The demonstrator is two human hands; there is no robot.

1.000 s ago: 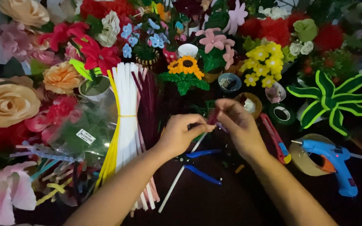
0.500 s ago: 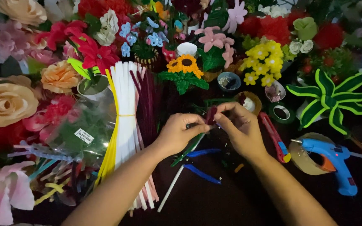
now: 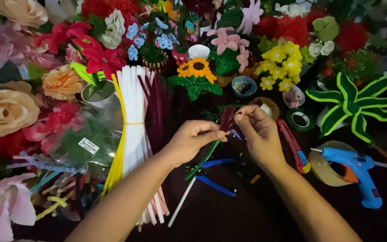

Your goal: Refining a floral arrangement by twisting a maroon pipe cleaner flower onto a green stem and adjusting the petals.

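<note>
My left hand [image 3: 191, 141] pinches the top of a green pipe-cleaner stem [image 3: 202, 160] that slants down to the left. A small dark red pipe-cleaner bud [image 3: 227, 120] sits at the stem's tip. My right hand [image 3: 257, 132] grips that bud from the right with fingertips closed on it. Both hands meet above the dark table, just over blue-handled pliers [image 3: 213, 175].
A bundle of white, yellow and maroon pipe cleaners [image 3: 135, 125] lies left of my hands. A red utility knife [image 3: 294, 148], tape roll [image 3: 324, 169] and blue glue gun [image 3: 357, 172] lie to the right. Handmade flowers [image 3: 198, 71] crowd the back and left.
The green stem has tilted further out below my left hand. My right hand rose slightly and shifted its fingertips onto the bud's top.
</note>
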